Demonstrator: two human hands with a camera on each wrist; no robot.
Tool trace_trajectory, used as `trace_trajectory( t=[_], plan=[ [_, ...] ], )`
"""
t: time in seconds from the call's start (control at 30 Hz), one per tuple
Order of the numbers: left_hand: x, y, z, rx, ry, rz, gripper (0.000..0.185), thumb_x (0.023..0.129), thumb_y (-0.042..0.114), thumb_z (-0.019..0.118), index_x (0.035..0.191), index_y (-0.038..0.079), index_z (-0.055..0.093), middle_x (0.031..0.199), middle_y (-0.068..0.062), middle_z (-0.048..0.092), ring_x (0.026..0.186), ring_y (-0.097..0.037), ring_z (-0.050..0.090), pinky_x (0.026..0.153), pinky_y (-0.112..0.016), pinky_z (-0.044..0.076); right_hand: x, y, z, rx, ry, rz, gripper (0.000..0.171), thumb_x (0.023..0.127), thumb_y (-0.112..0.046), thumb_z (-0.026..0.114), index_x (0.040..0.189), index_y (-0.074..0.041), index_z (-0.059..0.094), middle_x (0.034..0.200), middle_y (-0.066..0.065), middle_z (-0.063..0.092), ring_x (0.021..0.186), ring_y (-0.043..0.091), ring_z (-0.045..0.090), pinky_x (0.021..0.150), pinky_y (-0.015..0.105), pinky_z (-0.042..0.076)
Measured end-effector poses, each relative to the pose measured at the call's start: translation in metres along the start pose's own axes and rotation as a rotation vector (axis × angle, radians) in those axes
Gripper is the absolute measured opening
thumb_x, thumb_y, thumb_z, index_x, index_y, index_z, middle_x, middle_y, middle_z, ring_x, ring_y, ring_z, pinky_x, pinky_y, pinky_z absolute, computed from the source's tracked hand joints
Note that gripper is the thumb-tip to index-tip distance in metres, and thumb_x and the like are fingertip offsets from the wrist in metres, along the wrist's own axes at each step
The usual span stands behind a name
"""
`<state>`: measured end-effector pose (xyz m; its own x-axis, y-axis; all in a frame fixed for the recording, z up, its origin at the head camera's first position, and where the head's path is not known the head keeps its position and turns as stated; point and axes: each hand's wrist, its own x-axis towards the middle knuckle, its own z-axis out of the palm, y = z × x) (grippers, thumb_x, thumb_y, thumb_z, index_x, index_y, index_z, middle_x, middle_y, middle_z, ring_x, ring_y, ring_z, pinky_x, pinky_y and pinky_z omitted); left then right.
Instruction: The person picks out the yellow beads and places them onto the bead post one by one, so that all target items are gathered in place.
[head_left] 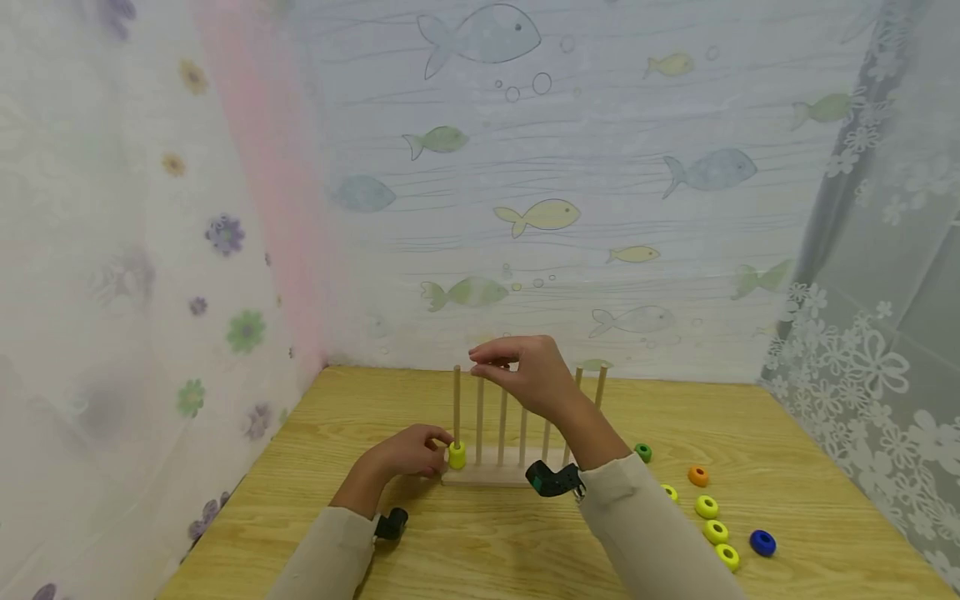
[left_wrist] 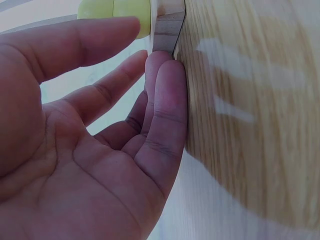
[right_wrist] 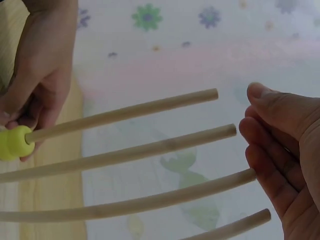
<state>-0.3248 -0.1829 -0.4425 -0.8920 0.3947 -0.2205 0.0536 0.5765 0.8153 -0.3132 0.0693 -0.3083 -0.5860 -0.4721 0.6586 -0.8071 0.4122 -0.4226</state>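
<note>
A wooden peg rack stands on the table, its pale base (head_left: 483, 477) carrying a row of several upright pegs (head_left: 457, 404). Yellow rings (head_left: 457, 457) are stacked at the bottom of the leftmost peg, two of them showing in the left wrist view. My left hand (head_left: 411, 454) is at the rack's left end, fingertips against the end of the base (left_wrist: 169, 30) and thumb beside the yellow rings (left_wrist: 132, 15). Up at the peg tops, my right hand (head_left: 536, 375) holds nothing; its thumb and loosely bent fingers are apart, close to the peg ends (right_wrist: 227, 131).
Right of the rack lie loose rings: a green ring (head_left: 642, 452), an orange ring (head_left: 698, 476), a blue ring (head_left: 762, 542) and several yellow rings (head_left: 716, 532). Behind the table hangs a fish-patterned curtain (head_left: 540, 167); flowered sheets (head_left: 150, 292) hang at the sides.
</note>
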Motion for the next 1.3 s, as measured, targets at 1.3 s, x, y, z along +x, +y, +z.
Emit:
trace_trajectory(
  t=[1.3],
  plan=[
    [0.002, -0.005, 0.000, -0.002, -0.011, 0.045, 0.055, 0.088, 0.001, 0.078, 0.139, 0.000, 0.058, 0.103, -0.012, 0.066, 0.080, -0.020, 0.057, 0.066, -0.033, 0.048, -0.080, 0.025, -0.047, -0.001, 0.037, -0.069, 0.021, 0.090, -0.013, 0.081, 0.108, -0.025, 0.080, 0.105, -0.004, 0.079, 0.088, 0.002, 0.072, 0.072, 0.026, 0.060]
  ],
)
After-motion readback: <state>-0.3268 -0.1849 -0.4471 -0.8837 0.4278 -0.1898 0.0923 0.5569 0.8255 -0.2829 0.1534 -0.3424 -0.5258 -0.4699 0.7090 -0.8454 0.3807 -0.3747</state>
